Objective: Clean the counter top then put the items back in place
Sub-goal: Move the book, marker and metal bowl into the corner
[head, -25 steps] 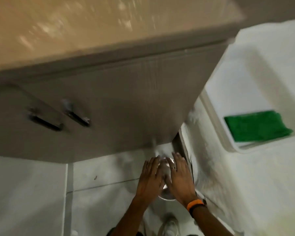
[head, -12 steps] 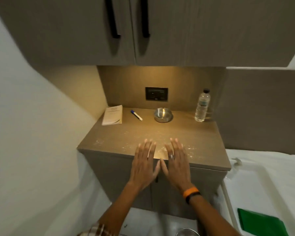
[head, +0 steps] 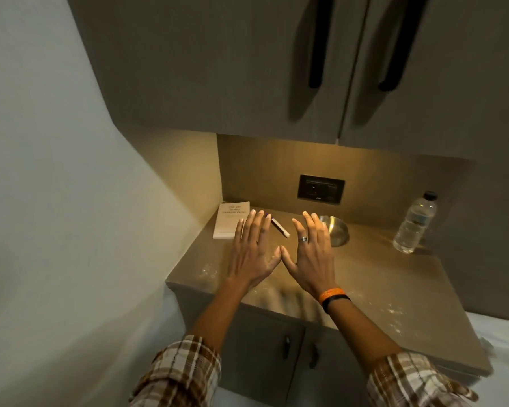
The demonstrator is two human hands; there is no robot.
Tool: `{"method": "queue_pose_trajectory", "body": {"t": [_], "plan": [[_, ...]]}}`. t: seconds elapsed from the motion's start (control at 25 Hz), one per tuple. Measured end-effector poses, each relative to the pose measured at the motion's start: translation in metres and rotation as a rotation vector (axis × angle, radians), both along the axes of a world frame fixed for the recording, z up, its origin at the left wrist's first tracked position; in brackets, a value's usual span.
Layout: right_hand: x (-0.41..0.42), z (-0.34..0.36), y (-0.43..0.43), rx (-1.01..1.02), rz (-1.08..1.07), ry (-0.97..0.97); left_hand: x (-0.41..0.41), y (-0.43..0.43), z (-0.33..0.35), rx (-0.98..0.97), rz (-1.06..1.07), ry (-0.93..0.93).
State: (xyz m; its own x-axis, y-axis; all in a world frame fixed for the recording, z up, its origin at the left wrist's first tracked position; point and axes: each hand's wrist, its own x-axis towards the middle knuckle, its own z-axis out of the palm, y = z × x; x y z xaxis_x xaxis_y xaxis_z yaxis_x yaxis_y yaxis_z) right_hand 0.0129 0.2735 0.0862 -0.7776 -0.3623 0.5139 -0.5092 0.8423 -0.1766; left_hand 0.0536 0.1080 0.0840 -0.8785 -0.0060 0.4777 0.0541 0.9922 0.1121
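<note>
- The left hand (head: 252, 251) and the right hand (head: 310, 254) are both flat and empty, fingers straight and spread, thumb tips just meeting.
- They hang above the desk (head: 379, 277); their shadow on it suggests they are not touching it.
- The left fingertips lie over the edge of a book (head: 229, 220), a pen (head: 280, 227) shows between the hands, and the right hand partly hides a metal bowl (head: 340, 233).
- A water bottle (head: 413, 223) stands well apart, at the back right.
- White specks (head: 207, 271) are scattered along the near side of the desk.
- By my reading, cleaning has not begun. The next move is to lift the four items off, then wipe with a cloth.
- Half a second ago the hands were at the desk's near edge; they are now further back, among the items, and the view is closer.
</note>
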Motion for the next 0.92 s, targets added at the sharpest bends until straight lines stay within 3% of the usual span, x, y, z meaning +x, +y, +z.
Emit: {"method": "queue_pose_trajectory", "body": {"t": [0.12,0.36,0.48,0.68,0.92], "plan": [[-0.046,-0.023,-0.057,-0.015,0.02,-0.14,-0.045,-0.061,-0.022,0.043,0.023,-0.099],[-0.127,-0.075,-0.162,-0.084,0.108,-0.615,-0.121,-0.158,-0.075,-0.01,-0.016,-0.383],[-0.145,-0.093,-0.193,-0.099,0.076,-0.664,-0.14,-0.189,-0.095,0.016,-0.083,-0.46],[-0.142,-0.101,-0.224,-0.206,0.094,-0.63,-0.143,-0.225,-0.101,0.084,-0.094,-0.325],[-0.146,-0.087,-0.21,-0.195,0.193,-0.629,-0.132,-0.188,-0.101,0.206,-0.043,-0.302]]}}
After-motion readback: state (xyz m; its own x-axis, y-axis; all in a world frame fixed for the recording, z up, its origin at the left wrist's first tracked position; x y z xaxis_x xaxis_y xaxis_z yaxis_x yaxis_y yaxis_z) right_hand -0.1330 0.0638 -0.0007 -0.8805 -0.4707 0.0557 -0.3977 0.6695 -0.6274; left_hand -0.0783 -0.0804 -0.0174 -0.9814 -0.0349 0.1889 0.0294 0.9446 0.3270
